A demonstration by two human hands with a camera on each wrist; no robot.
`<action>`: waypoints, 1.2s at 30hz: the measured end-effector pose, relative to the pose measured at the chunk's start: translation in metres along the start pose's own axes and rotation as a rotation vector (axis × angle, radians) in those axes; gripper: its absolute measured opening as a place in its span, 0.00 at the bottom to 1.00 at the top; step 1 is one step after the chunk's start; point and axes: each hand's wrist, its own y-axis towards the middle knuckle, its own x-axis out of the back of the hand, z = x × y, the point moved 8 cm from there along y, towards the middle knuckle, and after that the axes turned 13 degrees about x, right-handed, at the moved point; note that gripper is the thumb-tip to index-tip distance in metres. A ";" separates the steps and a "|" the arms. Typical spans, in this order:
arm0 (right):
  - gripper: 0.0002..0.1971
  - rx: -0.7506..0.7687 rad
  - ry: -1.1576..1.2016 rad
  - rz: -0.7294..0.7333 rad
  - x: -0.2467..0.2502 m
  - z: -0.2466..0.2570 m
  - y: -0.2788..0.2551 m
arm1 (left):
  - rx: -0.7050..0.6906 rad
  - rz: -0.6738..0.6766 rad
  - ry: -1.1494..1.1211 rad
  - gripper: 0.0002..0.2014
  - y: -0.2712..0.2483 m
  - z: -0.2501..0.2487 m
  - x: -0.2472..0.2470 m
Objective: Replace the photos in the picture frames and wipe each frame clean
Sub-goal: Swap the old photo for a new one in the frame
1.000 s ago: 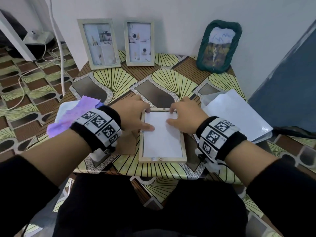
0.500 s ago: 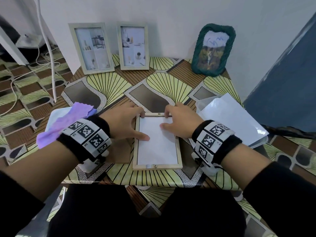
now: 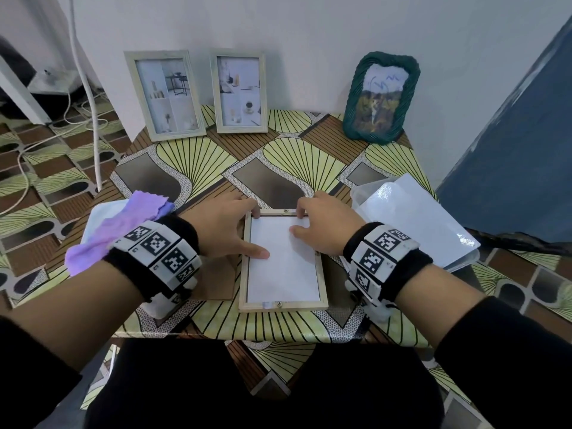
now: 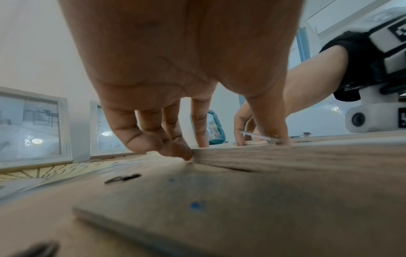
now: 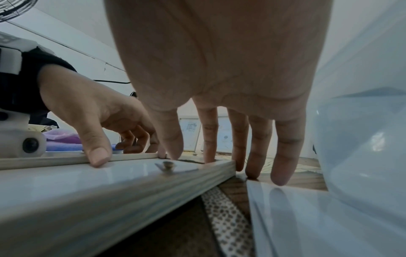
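Note:
A light wooden picture frame [image 3: 321, 280] lies face down near the table's front edge, a white photo sheet [image 3: 283, 274] set in its back. My left hand [image 3: 223, 227] rests at its top-left corner, thumb flat on the sheet, fingertips [image 4: 184, 153] against the outer edge. My right hand [image 3: 325, 224] is at the top-right, thumb on the sheet and fingers [image 5: 283, 156] reaching straight down past the top rail. The frame's brown backing board [image 3: 216, 280] lies under my left wrist. A purple cloth [image 3: 123, 224] lies at the left.
Two pale framed photos [image 3: 165, 94] [image 3: 238, 89] and a green woven frame [image 3: 382, 96] lean on the back wall. A clear box of white photo sheets [image 3: 414, 218] sits close to my right hand. A small metal turn clip [image 5: 167, 165] stands on the frame's top rail.
My right fingers have slid from the sheet up to the frame's top rail. The left hand stays at the top-left corner. The head view has tilted, so the table sits lower in the picture.

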 end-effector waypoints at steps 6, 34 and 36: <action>0.15 0.008 0.000 -0.005 0.002 -0.001 0.002 | -0.001 0.012 -0.008 0.35 0.001 0.000 -0.001; 0.13 -0.002 0.004 -0.027 0.000 -0.003 0.005 | 0.052 0.013 -0.033 0.36 0.005 0.005 -0.004; 0.14 0.001 -0.002 -0.027 0.000 -0.002 0.004 | 0.063 0.014 -0.029 0.37 0.006 0.006 -0.004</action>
